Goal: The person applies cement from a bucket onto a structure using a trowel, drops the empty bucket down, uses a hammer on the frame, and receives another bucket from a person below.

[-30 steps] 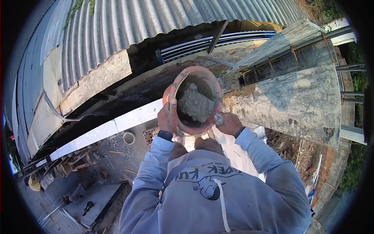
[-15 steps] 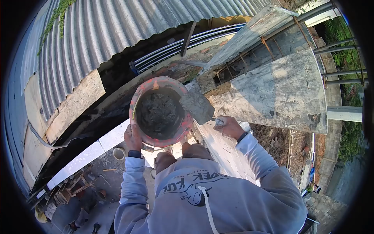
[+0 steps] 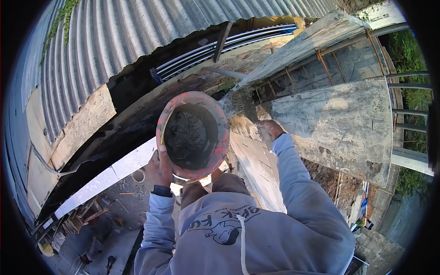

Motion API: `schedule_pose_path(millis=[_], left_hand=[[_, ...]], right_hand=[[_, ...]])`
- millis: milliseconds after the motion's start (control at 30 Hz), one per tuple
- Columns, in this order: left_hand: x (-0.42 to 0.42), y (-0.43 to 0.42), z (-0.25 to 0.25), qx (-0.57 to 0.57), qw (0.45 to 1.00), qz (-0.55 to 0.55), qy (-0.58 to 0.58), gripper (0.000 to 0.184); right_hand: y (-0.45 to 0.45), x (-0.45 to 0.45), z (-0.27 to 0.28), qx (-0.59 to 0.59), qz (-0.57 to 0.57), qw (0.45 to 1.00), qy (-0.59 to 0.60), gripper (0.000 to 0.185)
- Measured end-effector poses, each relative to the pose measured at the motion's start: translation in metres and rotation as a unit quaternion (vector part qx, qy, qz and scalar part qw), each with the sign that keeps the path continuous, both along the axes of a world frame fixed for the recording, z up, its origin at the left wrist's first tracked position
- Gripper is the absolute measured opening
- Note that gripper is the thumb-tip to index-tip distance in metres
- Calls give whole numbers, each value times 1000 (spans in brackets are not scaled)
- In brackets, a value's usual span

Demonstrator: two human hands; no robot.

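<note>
My left hand is closed on the near left rim of a worn, reddish mortar bucket. Wet grey mortar lies in the bucket, which is held in front of my legs. In my right hand is a trowel, its handle mostly hidden by the fingers. The dark blade points away from me, at the near end of a gap between two boards. Beside the right hand is the grey, mortar-stained near board.
A corrugated roof spreads across the upper left. Reddish bars cross between the near board and the far board. Far below on the left lie wood scraps and a round pale container. Metal rails run at right.
The trowel has gone from the bucket's right rim, carrying grey mortar, up and right to the gap between the boards. The left hand keeps hold of the bucket.
</note>
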State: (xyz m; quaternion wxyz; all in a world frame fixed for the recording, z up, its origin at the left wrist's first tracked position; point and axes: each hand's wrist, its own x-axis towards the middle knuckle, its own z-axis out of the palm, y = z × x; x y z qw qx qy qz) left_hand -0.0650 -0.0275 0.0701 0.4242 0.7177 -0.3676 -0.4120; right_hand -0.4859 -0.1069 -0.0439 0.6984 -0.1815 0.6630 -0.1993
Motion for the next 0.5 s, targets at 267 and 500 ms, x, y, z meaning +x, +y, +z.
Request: schedule_pose_path(millis=[267,500], left_hand=[[3,-3,6,52,997,-23,-46,53],[12,2,7,87,991,-23,-94,51]], right_hand=[[-15,4,-19,10,90,995,33,15],[8,-3,-67,-36,60,997,45,19]])
